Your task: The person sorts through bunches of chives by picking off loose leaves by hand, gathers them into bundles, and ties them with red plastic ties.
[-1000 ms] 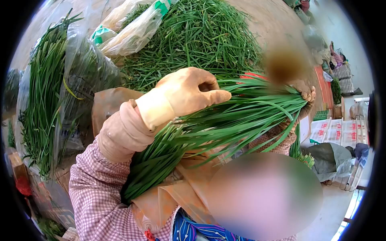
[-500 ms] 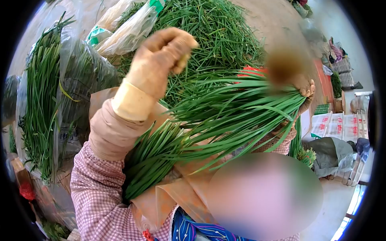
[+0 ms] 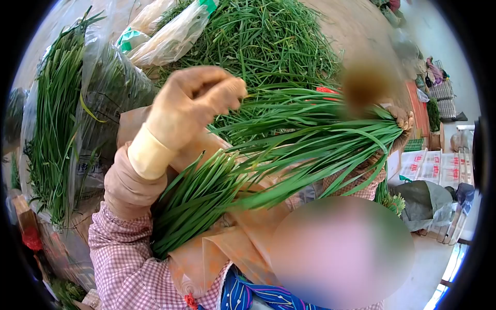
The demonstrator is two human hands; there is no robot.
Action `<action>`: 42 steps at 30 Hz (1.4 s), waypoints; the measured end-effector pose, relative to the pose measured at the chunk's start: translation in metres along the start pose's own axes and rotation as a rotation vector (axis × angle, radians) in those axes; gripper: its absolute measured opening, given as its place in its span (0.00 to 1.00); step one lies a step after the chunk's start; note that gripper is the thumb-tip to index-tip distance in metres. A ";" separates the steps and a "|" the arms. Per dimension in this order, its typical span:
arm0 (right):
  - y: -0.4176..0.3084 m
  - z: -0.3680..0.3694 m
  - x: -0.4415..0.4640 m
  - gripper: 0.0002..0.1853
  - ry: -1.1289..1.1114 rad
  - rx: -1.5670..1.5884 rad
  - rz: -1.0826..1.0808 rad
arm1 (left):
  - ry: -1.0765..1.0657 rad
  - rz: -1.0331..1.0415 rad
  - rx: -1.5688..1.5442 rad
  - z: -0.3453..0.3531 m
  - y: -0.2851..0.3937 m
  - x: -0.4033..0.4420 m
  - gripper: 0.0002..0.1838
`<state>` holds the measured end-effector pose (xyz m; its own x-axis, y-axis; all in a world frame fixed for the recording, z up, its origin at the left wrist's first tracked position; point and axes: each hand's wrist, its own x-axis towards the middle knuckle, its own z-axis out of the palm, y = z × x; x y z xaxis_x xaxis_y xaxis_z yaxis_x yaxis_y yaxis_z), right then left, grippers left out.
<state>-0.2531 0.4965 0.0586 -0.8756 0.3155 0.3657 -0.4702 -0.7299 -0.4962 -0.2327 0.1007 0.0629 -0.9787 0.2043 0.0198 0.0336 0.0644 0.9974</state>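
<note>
My right hand (image 3: 404, 124), partly hidden behind a blurred brown patch, is closed round one end of a bunch of garlic chives (image 3: 315, 134). The long flat green leaves fan out leftward across my front. My left hand (image 3: 199, 106), in a soiled pale glove, is raised left of the leaf tips. Its fingers are curled into a pinch, and whatever they hold is too small to make out. Below it, a second bundle of chives (image 3: 199, 201) lies on my lap over a tan plastic apron (image 3: 232, 248), its pale ends pointing up and right.
A big heap of loose green leaves (image 3: 274, 39) covers the floor ahead. White plastic bags (image 3: 173, 39) lie at its left. Clear bags of upright chives (image 3: 57, 119) stand on my left. On the right are printed white boxes (image 3: 431, 165) and a grey-green sack (image 3: 421, 201).
My left hand has moved down and slightly left, away from the heap. The bunch in my right hand has shifted slightly right, with its leaves spread a little differently.
</note>
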 end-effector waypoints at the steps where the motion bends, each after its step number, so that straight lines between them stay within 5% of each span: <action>1: 0.001 0.003 -0.001 0.06 -0.092 0.006 0.028 | -0.109 -0.079 0.023 0.004 0.002 -0.004 0.16; 3: 0.004 0.000 -0.004 0.06 -0.184 0.084 0.050 | -0.215 -0.082 0.251 0.012 0.006 -0.009 0.17; 5: -0.002 -0.016 0.001 0.05 0.009 0.017 -0.012 | -0.290 -0.120 0.282 0.025 0.010 -0.011 0.18; 10: 0.002 -0.017 0.003 0.06 -0.184 0.099 0.072 | -0.336 -0.090 0.426 0.047 -0.004 -0.005 0.17; 13: 0.004 -0.013 -0.001 0.06 -0.136 0.077 0.025 | -0.385 -0.115 0.274 0.048 -0.015 0.001 0.15; 16: 0.003 -0.013 -0.004 0.07 -0.105 0.018 0.002 | -0.386 -0.211 -0.294 0.043 -0.011 0.002 0.11; 19: 0.007 -0.009 -0.006 0.05 -0.029 -0.022 0.040 | -0.320 -0.100 -0.515 0.043 -0.016 -0.001 0.11; 21: 0.018 0.002 -0.003 0.05 -0.354 0.153 0.171 | -0.419 -0.134 -0.454 0.038 -0.017 -0.001 0.12; 25: 0.016 0.001 -0.004 0.06 -0.256 0.048 0.143 | -0.679 -0.408 -0.395 0.040 -0.024 -0.006 0.14; 31: 0.024 0.001 -0.008 0.05 -0.106 0.269 0.190 | -0.891 -0.560 -0.525 0.047 -0.010 0.001 0.17; 37: 0.029 0.006 -0.012 0.07 -0.223 0.108 0.128 | -0.753 -0.554 -0.469 0.070 0.001 0.015 0.17; 42: 0.029 0.007 -0.012 0.08 -0.218 0.091 0.166 | -0.499 -0.231 -0.251 0.079 0.006 0.017 0.12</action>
<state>-0.2556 0.4671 0.0453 -0.8909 0.0568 0.4507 -0.3022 -0.8149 -0.4946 -0.2329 0.1820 0.0633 -0.7395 0.6504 -0.1736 -0.2766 -0.0585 0.9592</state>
